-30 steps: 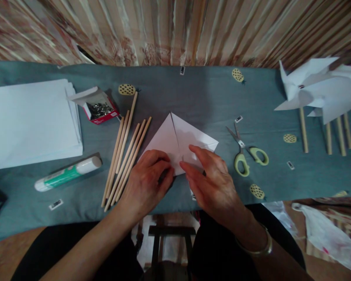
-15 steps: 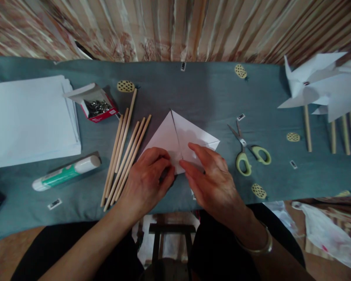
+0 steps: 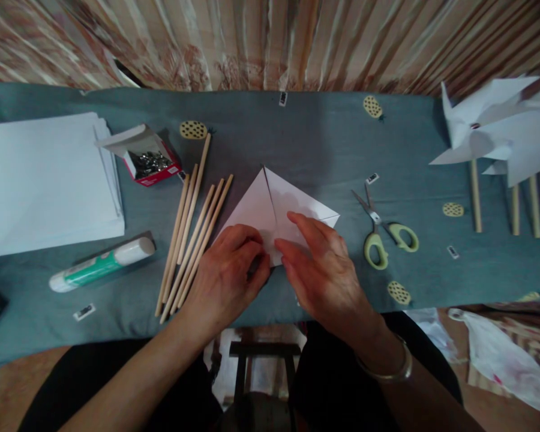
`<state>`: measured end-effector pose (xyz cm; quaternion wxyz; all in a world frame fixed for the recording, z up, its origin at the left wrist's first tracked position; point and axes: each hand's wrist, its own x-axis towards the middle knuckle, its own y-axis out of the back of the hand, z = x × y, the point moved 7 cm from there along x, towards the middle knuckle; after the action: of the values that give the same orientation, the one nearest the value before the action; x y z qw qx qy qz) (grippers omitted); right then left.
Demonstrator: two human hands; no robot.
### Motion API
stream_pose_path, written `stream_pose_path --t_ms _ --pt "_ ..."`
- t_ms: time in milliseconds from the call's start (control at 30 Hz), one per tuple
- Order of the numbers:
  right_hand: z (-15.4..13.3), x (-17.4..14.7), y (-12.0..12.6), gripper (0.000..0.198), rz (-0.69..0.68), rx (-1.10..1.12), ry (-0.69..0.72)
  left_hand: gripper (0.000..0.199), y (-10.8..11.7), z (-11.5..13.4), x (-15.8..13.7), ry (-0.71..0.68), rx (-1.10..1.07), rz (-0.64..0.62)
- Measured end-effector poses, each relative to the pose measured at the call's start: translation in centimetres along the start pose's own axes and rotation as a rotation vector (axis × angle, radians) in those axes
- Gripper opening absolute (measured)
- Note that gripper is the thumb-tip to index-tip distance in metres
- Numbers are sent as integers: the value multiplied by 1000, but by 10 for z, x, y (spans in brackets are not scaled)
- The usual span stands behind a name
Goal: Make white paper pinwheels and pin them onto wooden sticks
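Note:
A white square of paper (image 3: 247,207) lies on the cloth with a corner pointing away from me; cuts run in from its corners toward the middle. My left hand (image 3: 229,270) is at the paper's lower left, its fingers curled and closed on the edge there. Over the lower right part of the sheet is my right hand (image 3: 326,270), fingers stretched out and apart, the tips touching the paper near its centre. Both hands hide the near corner.
Left of the paper lie several wooden sticks (image 3: 198,240), a glue stick (image 3: 101,267), an open red box of metal fasteners (image 3: 150,165) and stacked white paper (image 3: 45,180). Scissors (image 3: 375,222) rest open at right. Beyond them are paper pinwheels (image 3: 490,132) on sticks.
My right hand's fingertips have shifted slightly up and left over the paper. My left hand stays in place at the edge. The view has tilted very slightly.

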<state>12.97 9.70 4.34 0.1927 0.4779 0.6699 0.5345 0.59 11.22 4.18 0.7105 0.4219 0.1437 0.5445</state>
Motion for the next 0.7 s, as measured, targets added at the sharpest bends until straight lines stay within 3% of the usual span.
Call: stream_pose_path --t_ms 700 --pt "-1 3 -1 25 6 -38 3 12 -2 -2 0 9 -16 -44"
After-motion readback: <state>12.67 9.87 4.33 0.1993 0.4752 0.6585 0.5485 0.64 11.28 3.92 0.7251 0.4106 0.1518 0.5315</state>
